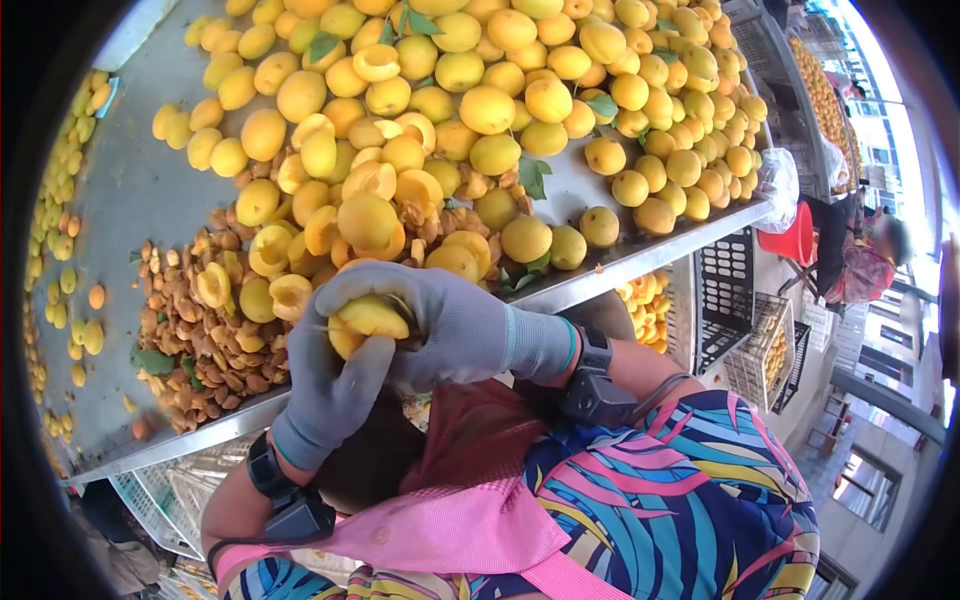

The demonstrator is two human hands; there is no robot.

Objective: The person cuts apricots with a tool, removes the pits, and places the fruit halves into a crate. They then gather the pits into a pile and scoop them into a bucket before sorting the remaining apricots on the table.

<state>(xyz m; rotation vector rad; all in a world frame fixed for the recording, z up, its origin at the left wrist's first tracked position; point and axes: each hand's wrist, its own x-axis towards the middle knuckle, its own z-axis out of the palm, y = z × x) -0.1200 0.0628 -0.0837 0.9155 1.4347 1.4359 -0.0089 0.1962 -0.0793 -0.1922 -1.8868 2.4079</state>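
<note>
Fruit in hand: a small, rounded, yellow-orange fruit sits between both hands, close to the near edge of the grey sheet-metal table; whether it is split through cannot be told.
Left hand: the grey knit-gloved left hand pinches the fruit, thumb pressed against its lower side.
Right hand: the matching gloved right hand curls its fingers around the fruit's other side.
Slip risk: juice on the smooth skin could let the fruit squirt loose and fall short of the table.
Crush risk: uneven thumb pressure could tear or bruise the flesh, which is probably soft.
Mixing risk: yellow-orange halved fruits lie right beside the heap of small brown pits, so a careless toss could muddle them.
Pile risk: a knock could roll whole yellow fruits over the shiny metal rim.
</note>
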